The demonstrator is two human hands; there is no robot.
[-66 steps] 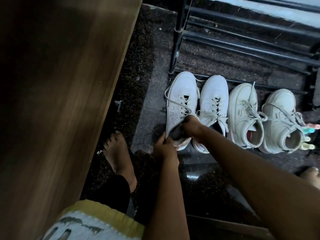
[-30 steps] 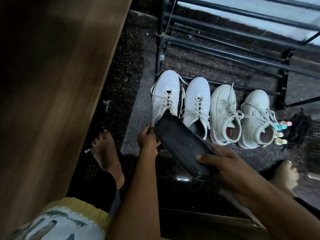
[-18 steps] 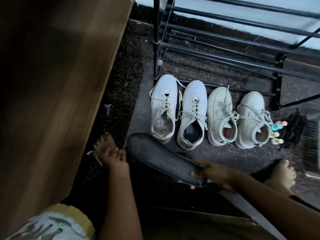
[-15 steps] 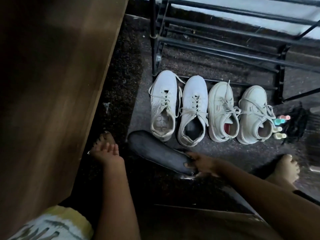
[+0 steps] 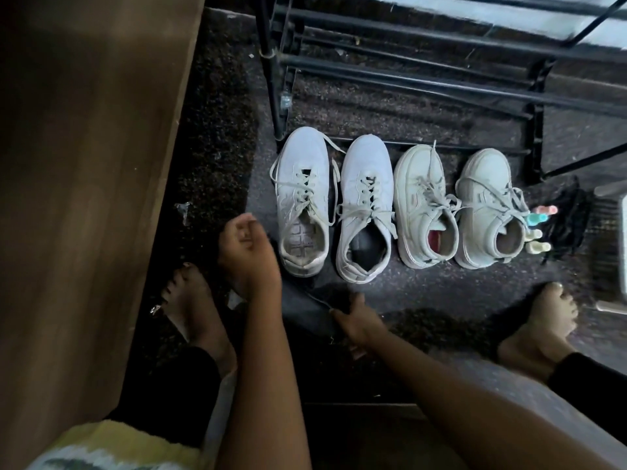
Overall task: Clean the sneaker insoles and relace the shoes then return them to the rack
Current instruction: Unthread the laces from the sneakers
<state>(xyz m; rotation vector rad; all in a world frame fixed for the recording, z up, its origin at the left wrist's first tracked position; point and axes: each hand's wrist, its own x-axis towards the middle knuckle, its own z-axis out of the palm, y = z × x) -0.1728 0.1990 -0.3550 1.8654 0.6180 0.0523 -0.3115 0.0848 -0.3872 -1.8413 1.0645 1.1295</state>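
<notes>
A person sits on the dark floor facing four pale sneakers lined up in front of a black metal shoe rack (image 5: 407, 83) at 12 o'clock. The right hand (image 5: 356, 322), low at 6 o'clock of the row, rests on the end of a dark insole (image 5: 305, 308) lying flat on the floor, fingers spread and bent over its edge; how firm the hold is cannot be told in the gloom. The left hand (image 5: 247, 256) hangs at 9 o'clock of the leftmost sneaker (image 5: 302, 198), fingers loosely curled and holding nothing. That sneaker's opening shows a bare gridded footbed, while its partner (image 5: 364, 208) just beside it at 3 o'clock has a dark lining inside. Two cream high-tops (image 5: 454, 205) complete the row. Bare feet (image 5: 193, 310) flank the scene, and a wooden panel (image 5: 84, 164) fills the 9 o'clock side.
</notes>
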